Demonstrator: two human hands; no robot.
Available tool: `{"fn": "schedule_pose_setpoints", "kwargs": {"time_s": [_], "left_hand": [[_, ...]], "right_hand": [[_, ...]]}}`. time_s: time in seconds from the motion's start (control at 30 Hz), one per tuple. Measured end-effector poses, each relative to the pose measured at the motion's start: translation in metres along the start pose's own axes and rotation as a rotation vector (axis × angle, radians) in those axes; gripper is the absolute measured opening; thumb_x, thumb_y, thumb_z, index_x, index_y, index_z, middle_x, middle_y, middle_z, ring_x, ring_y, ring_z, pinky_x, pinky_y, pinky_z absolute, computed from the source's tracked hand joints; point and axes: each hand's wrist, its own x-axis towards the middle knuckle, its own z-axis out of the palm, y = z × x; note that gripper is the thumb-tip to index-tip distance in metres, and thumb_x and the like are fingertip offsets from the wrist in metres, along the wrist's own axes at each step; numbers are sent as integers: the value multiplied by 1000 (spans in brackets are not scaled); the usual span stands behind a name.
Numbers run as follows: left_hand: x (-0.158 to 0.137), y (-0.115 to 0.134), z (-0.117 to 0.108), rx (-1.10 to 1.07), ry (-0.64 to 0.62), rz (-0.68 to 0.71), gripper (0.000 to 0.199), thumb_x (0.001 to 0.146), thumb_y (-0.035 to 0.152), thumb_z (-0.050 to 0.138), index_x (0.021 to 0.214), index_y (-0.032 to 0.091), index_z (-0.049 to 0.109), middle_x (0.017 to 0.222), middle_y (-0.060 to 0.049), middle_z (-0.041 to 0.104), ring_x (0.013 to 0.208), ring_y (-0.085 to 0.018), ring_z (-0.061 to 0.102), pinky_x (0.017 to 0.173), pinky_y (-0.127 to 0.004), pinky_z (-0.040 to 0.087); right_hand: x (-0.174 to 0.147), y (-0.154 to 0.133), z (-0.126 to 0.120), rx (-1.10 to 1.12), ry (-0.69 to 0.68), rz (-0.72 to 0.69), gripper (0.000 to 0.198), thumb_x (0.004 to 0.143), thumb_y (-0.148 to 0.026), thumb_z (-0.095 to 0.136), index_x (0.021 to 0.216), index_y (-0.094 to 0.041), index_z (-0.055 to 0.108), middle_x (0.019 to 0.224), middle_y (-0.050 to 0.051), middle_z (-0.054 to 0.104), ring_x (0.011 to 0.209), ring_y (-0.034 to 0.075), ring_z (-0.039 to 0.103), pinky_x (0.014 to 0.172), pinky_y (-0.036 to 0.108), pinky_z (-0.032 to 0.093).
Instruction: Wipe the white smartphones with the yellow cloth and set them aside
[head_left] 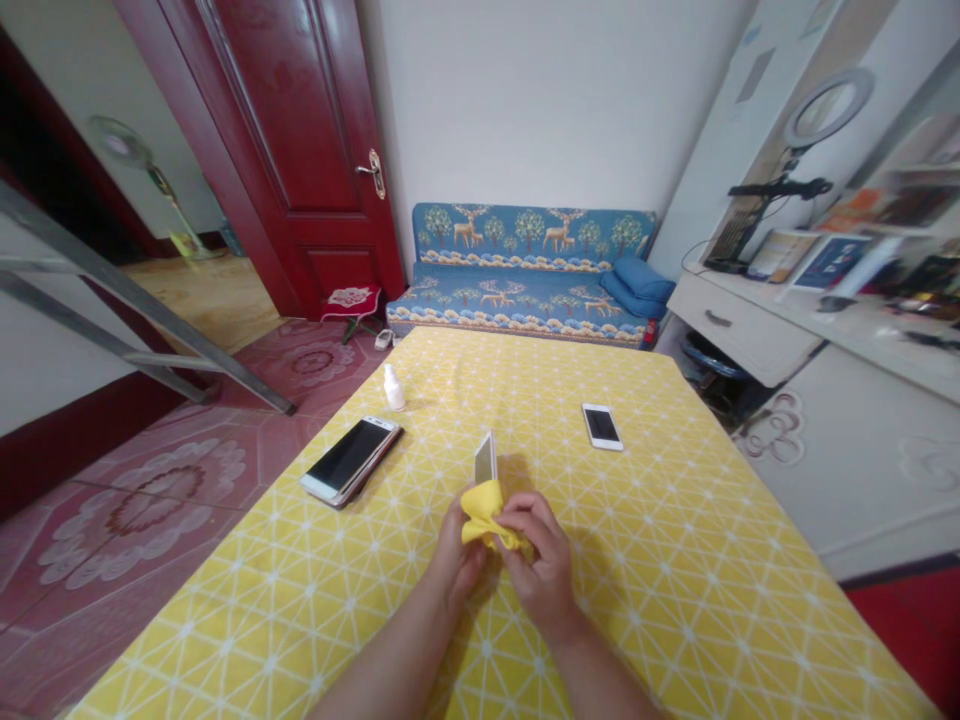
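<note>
Over the middle of the table, a white smartphone (486, 458) is held up on edge, its lower end wrapped in a yellow cloth (484, 500). My left hand (456, 555) is closed around the phone's lower part from the left, with some fingers hidden behind the cloth. From the right, my right hand (541, 555) pinches the yellow cloth against the phone. Its fingers are bent and pressed together. The phone's far end sticks out above the cloth, tilted away from me.
On the yellow patterned tablecloth (315, 600) lie a stack of phones (351, 462) at left and a small white phone (602, 427) at right. A white spray bottle (394, 388) stands at back left. Beyond are a blue sofa (517, 285) and a white cabinet (885, 450).
</note>
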Motion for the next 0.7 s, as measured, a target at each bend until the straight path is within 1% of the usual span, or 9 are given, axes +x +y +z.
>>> {"fn": "schedule_pose_setpoints", "kwargs": {"time_s": [0.1, 0.17, 0.23, 0.3, 0.4, 0.47, 0.57, 0.63, 0.7], "left_hand": [[-1, 0, 3, 2, -2, -4, 17, 72, 24, 69, 85, 13, 64, 63, 3, 53, 55, -7, 49, 55, -19, 40], [-3, -1, 3, 6, -19, -28, 19, 71, 20, 69, 89, 13, 66, 68, 1, 57, 60, -9, 53, 59, -20, 43], [-5, -2, 0, 5, -50, -77, 20, 72, 20, 68, 91, 13, 68, 78, -3, 63, 70, -11, 59, 67, -21, 47], [-7, -3, -3, 9, -114, -135, 26, 72, 22, 68, 97, 12, 68, 90, -7, 67, 83, -15, 62, 78, -23, 48], [-7, -2, -2, 28, -238, -171, 36, 74, 27, 66, 106, 12, 66, 96, -9, 68, 95, -20, 62, 90, -30, 45], [-7, -1, 2, 24, -297, -166, 38, 79, 36, 61, 107, 11, 65, 93, -10, 67, 98, -22, 62, 94, -34, 43], [-7, -1, 8, 33, -336, -180, 43, 85, 44, 53, 102, 8, 66, 88, -11, 67, 97, -24, 62, 94, -36, 43], [-7, -4, 9, 72, -313, -177, 39, 87, 43, 52, 94, 8, 68, 86, -11, 67, 94, -22, 62, 92, -34, 43], [-8, -7, 5, 121, -272, -162, 32, 85, 40, 56, 89, 11, 68, 86, -10, 67, 90, -20, 61, 88, -31, 44]], "right_hand": [[0, -1, 0, -37, 12, -39, 24, 81, -8, 56, 97, -24, 64, 96, 5, 55, 91, 19, 57, 78, 33, 48], [-1, -1, -1, -65, 1, -51, 24, 80, -8, 56, 96, -24, 64, 96, 5, 55, 91, 19, 57, 79, 33, 48], [-2, -1, -3, -109, -47, -72, 21, 80, -9, 57, 95, -23, 63, 95, 5, 56, 90, 19, 57, 80, 35, 47], [-2, -2, -4, -177, -105, -92, 18, 81, -11, 59, 93, -23, 62, 94, 4, 58, 90, 20, 56, 83, 37, 45], [-1, -3, -4, -269, -139, -118, 12, 82, -15, 60, 91, -22, 61, 92, 4, 60, 90, 21, 56, 83, 39, 42], [0, -2, -4, -315, -140, -130, 11, 83, -16, 59, 91, -22, 61, 91, 4, 61, 89, 21, 56, 82, 40, 41], [2, 3, -4, -402, -114, -141, 12, 83, -15, 58, 92, -22, 62, 89, 4, 62, 87, 21, 56, 81, 39, 41], [2, 7, -5, -463, -63, -165, 15, 82, -12, 57, 91, -22, 63, 86, 3, 63, 85, 20, 56, 81, 39, 40], [3, 13, -9, -520, 11, -191, 19, 81, -9, 55, 91, -23, 63, 86, 3, 63, 85, 20, 56, 81, 39, 40]]}}
